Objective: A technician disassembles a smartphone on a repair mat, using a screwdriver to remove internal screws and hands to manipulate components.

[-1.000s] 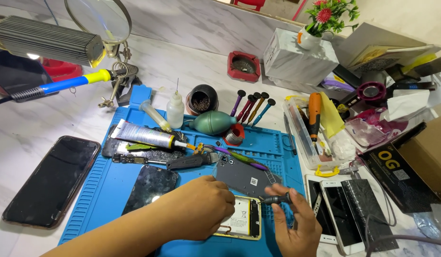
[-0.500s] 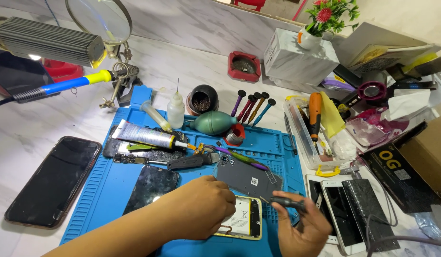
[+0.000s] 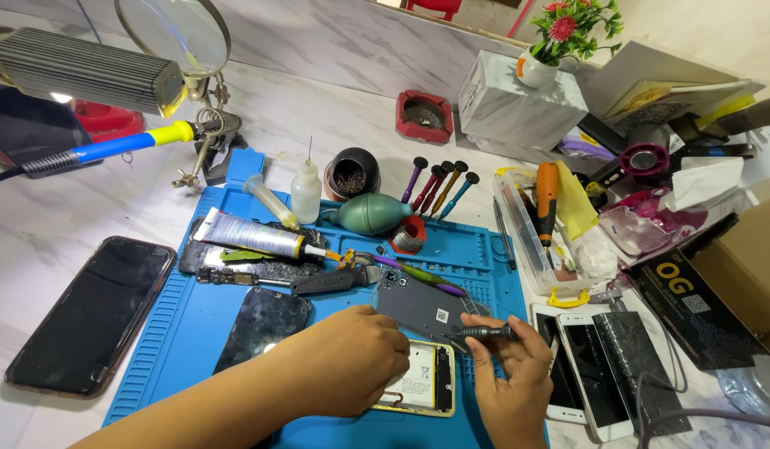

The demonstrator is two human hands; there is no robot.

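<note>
At near edge of blue mat [image 3: 194,333], just below grey back cover [image 3: 422,303]: opened phone [image 3: 422,378], gold-framed, insides up, white battery label showing. Pressed flat under left hand [image 3: 352,357], fingers curled loosely over its left part, palm down, hiding most of it. Only right end on show, so long axis hard to judge; seemingly left to right across mat.

Just right of phone: right hand [image 3: 510,374], fingers pinched round small black screwdriver [image 3: 485,333]. Long axis of screwdriver nearly level, running left to right; tip pointing left, toward lower edge of back cover and upper right corner of phone; handle end buried among fingertips. Cannot tell whether tip touching anything.

Risks, judged from this layout:
- Tip skidding off and scoring board or battery, given shallow, almost flat angle.
- Tiny screw lost among clutter: green blower [image 3: 372,214], glue tube [image 3: 252,235], purple and green tools lying close above cover.
- Phone twisting under uneven pressure from left hand, with thin orange flex peeking out below palm and liable to be pinched.
- Elbow or wrist nudging white phones [image 3: 584,366] lying just right of mat, or cracked screen [image 3: 264,324] just left of forearm.
</note>
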